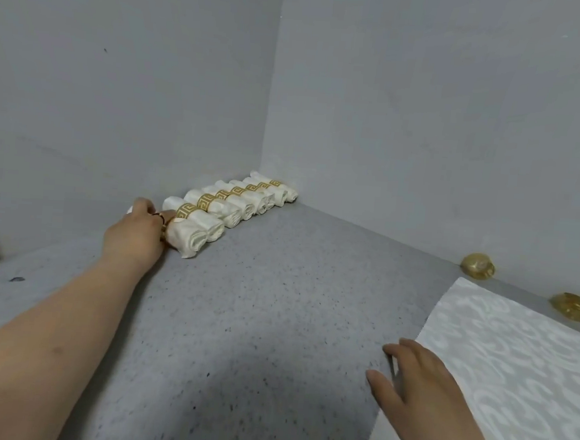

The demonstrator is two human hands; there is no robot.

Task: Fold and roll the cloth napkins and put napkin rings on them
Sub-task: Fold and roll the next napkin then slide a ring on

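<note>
at the surface's (277, 287) far left edge the left hand (133, 233) curls its fingers round the nearest roll (194, 237), ending the row of ringed napkins (245, 206) that runs into the far corner. best set it snug and parallel, ring up, before letting go. the right hand (420, 394), fingers spread, rests on the flat napkin (512, 355) at the right edge, with spare rings (477, 265) beyond it.

Two plain grey walls, the left wall (120, 70) and the right wall (426, 109), meet in an upright corner (272, 81) at the far side. Below them lies a grey speckled table (277, 287), evenly lit, with a soft dark shadow (235, 394) on its near middle. A small dark smudge (16, 279) marks the table at the left.
</note>
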